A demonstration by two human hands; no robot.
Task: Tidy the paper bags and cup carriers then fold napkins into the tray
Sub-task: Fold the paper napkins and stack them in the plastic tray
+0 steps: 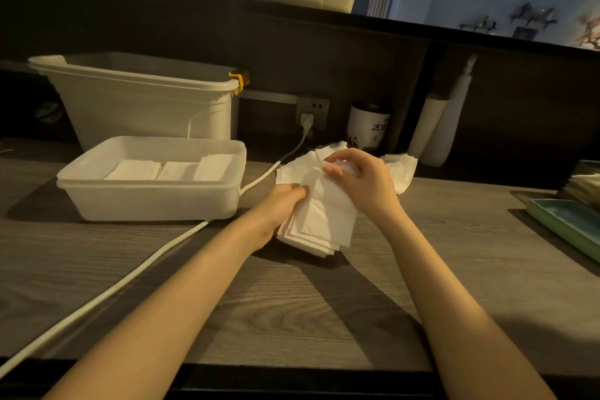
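Note:
A stack of white paper napkins [319, 221] sits just above the wooden counter at centre. My left hand [279, 208] grips the stack's left edge from below. My right hand [360, 178] pinches the top napkin near its upper edge and lifts it off the stack. More loose napkins [401, 169] lie behind my right hand. To the left stands a white plastic tray [152, 195] holding three folded napkins [172, 170] side by side on its floor.
A tall cream bin [143, 101] stands behind the tray. A white cable [130, 276] runs from a wall socket [311, 110] across the counter. A white canister [368, 127] sits at the back, a green tray [568, 224] at the right edge.

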